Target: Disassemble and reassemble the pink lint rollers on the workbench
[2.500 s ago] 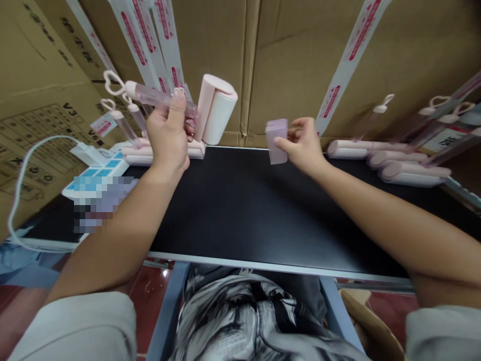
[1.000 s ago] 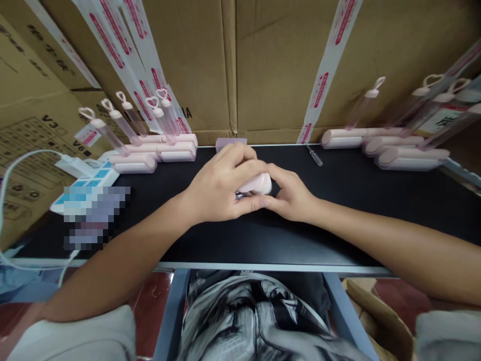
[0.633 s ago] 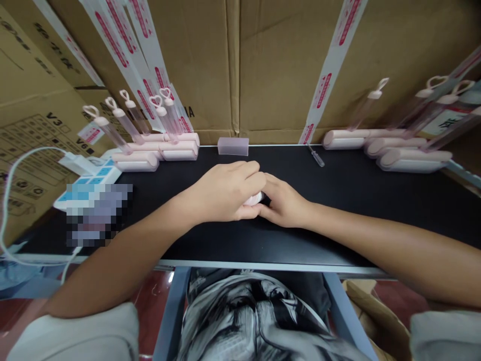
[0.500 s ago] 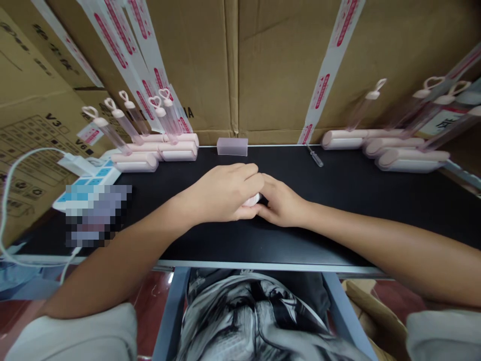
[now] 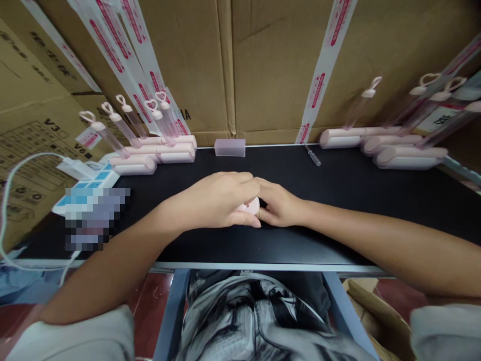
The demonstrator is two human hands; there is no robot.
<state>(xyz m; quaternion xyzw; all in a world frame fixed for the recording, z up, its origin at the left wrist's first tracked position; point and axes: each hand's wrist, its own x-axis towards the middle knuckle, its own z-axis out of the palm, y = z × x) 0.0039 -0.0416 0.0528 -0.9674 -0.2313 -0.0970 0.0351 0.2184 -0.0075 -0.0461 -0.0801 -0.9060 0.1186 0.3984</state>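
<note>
Over the middle of the black table, my left hand is closed round a pale pink round-ended piece. Only its end face, with a small dark spot, shows past the thumb and fingers; the rest is hidden in my palm. My right hand meets it from the right, its fingers bent round the piece's end and its fingertips partly hidden behind the left fingers. Both hands touch each other. A short mauve block stands behind them by the cardboard.
Pink cylinders with clear tubes and heart-shaped loops stand back left; a similar group is back right. A small screwdriver lies near the back edge. At left are a power strip, a blurred-out object and a white cable.
My left hand has shifted slightly left and down, its thumb now stretched further along the piece. More of the pink round end face shows between the hands.
</note>
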